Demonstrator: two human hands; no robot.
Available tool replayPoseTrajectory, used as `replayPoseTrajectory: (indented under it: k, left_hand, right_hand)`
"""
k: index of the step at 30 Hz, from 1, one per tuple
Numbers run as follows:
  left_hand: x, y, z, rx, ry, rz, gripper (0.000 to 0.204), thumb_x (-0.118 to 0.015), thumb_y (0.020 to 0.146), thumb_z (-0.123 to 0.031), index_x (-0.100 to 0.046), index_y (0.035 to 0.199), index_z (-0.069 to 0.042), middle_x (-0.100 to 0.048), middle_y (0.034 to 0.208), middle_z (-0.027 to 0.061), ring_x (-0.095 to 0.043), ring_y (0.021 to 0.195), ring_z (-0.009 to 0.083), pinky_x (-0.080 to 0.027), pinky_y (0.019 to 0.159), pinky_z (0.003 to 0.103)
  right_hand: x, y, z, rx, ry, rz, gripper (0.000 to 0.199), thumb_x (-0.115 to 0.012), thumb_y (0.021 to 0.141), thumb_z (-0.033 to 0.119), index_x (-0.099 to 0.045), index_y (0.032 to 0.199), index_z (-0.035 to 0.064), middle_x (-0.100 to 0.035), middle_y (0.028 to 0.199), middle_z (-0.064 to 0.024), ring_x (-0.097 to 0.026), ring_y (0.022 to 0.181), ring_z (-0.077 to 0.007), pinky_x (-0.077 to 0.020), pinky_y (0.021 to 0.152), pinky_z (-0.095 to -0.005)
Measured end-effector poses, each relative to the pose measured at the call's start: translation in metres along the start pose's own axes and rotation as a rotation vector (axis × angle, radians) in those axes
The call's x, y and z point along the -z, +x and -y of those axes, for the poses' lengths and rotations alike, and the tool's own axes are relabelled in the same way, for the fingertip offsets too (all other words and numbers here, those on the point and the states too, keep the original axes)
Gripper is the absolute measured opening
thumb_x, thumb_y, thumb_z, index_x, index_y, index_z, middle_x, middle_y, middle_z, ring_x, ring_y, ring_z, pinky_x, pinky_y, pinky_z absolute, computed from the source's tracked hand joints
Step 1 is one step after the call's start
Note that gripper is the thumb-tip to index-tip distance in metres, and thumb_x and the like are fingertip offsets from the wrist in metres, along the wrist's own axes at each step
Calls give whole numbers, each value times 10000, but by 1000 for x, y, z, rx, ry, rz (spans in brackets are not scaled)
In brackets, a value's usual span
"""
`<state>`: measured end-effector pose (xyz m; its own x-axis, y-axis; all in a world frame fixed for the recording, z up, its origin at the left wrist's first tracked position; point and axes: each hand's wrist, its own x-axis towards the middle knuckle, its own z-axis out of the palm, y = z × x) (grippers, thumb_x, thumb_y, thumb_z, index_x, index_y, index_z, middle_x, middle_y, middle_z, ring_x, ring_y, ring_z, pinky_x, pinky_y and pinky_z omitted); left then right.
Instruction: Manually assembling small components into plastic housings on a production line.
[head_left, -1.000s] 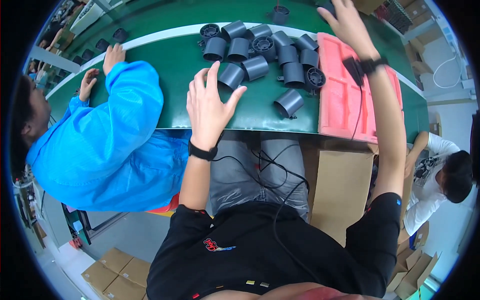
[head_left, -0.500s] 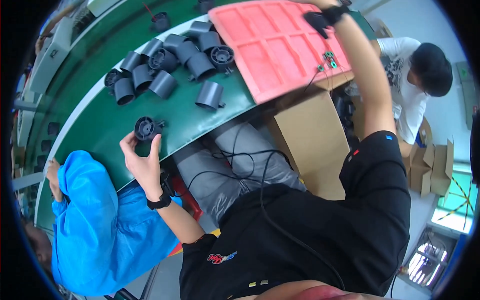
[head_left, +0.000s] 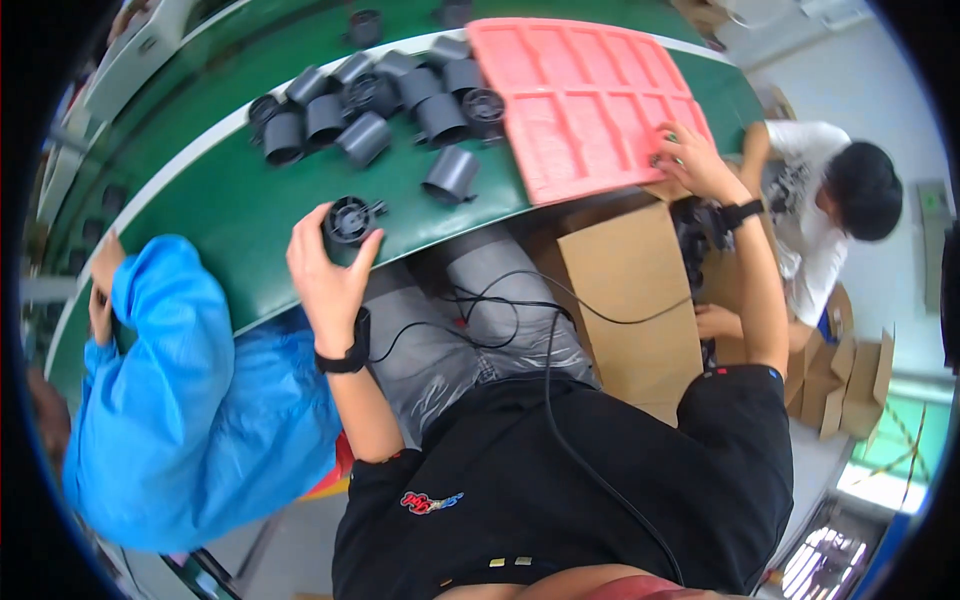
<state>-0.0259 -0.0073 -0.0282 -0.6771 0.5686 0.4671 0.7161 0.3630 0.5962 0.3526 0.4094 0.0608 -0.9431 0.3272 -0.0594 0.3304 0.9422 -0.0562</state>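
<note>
Green and shiny, the table (head_left: 240,230) runs across the room, with a white strip (head_left: 200,160) on it. Near its close edge is a dark grey tube (head_left: 352,220), with its round, spoked end facing up. The left hand (head_left: 330,280) pinches it between thumb and fingers. I cannot tell if the tube touches the table.

Count from that tube, with twelve at the top of the view. At twelve is a bunch of tubes (head_left: 325,118), packed close and facing many ways. One loose tube (head_left: 452,174) sits at two, just off the bunch. Also at two, but farther out, lies a pink tray (head_left: 570,130) with hollows in rows, right beside the bunch.

At three, the right hand (head_left: 697,165) is over the tray's near corner with its fingers bent. Small green bits (head_left: 656,160) show by the fingertips, but I cannot tell if they are pinched. Black wires (head_left: 515,300) cross the lap at four. Between three and four is a brown box (head_left: 632,300).

Someone in blue (head_left: 190,400) sits at seven. Far off at three is someone in white (head_left: 815,150).
</note>
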Motion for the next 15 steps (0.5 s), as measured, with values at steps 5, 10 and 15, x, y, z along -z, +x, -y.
replayPoseTrajectory:
  k: [5, 10, 15]
  left_hand:
    - [3, -2, 1, 54, -263, -3, 624, -909, 749, -172, -570, 1253, -27, -684, 1168, 161, -673, 1102, 357, -531, 967, 441]
    - [-3, -7, -5, 163, -479, -101, 647, -875, 790, -124, -458, 1276, -27, -684, 1186, 188, -706, 1081, 341, -556, 937, 429]
    - [-2, -5, -22, 97, -636, -211, 680, -860, 821, -153, -442, 1341, -25, -665, 1259, 184, -691, 1115, 313, -544, 953, 404]
  right_hand:
    - [15, 21, 10, -107, 227, -47, 175, -697, 922, 57, -683, 1095, 40, -674, 1196, -135, -654, 1096, -295, -511, 949, -383]
    - [64, 85, 13, -61, 836, -420, 221, -592, 1056, 42, -594, 1264, -34, -689, 1196, -118, -641, 989, -135, -503, 910, -296]
    - [92, 145, 169, 152, 1220, -673, 274, -573, 1080, 76, -551, 1327, -41, -654, 1214, -161, -581, 879, -137, -485, 836, -273]
